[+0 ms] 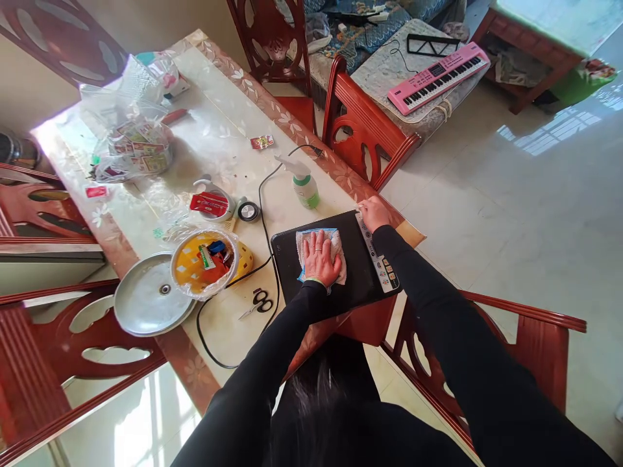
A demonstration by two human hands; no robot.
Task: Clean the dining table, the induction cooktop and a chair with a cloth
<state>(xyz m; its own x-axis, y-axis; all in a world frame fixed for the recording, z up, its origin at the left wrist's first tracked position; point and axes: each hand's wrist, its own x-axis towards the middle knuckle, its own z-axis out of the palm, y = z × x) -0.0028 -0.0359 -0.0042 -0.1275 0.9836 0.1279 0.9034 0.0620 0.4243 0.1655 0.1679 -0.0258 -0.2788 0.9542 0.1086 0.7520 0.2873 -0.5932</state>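
Observation:
A black induction cooker [357, 259] lies at the near right edge of the table, with a printed control strip along its right side. On its top is a folded, light-coloured cloth [338, 250] with blue edging. My left hand [320, 261] presses flat on this cloth, fingers spread, a ring on one of them. With curled fingers, my right hand [374, 214] holds the cooker's far right corner; the fingertips are partly hidden. Just beyond the cooker stands a spray bottle [305, 187] with green liquid and a white head.
Left of the cooker are black-handled scissors [263, 300], a black cord [261, 201], a yellow basket [246, 258] and a round metal lid [141, 292]. Plastic bags [141, 146] pile up at the far left. Wooden chairs [363, 120] surround the table; a pink keyboard [438, 76] lies beyond.

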